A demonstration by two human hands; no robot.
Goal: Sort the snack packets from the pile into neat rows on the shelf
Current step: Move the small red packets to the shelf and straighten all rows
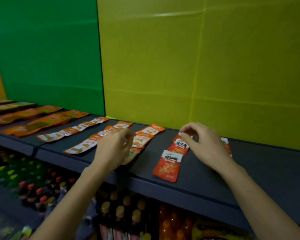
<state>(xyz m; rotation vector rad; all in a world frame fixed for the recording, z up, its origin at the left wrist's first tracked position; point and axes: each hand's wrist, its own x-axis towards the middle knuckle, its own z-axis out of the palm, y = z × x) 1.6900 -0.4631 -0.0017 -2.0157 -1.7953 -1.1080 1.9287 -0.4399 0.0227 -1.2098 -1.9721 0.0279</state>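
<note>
Orange packets (42, 121) lie overlapped in slanted rows along the shelf (215, 184), fronts up so labels show. Left hand (113, 149) hovers over an orange row, fingers curled, pinching what looks like one packet (blurry). Right hand (204, 146) pinches the rear red packet (181, 142), squaring its row.

Dim, soft picture (bottles (42, 196) below blurred); wide-angle bending at edges.
</note>
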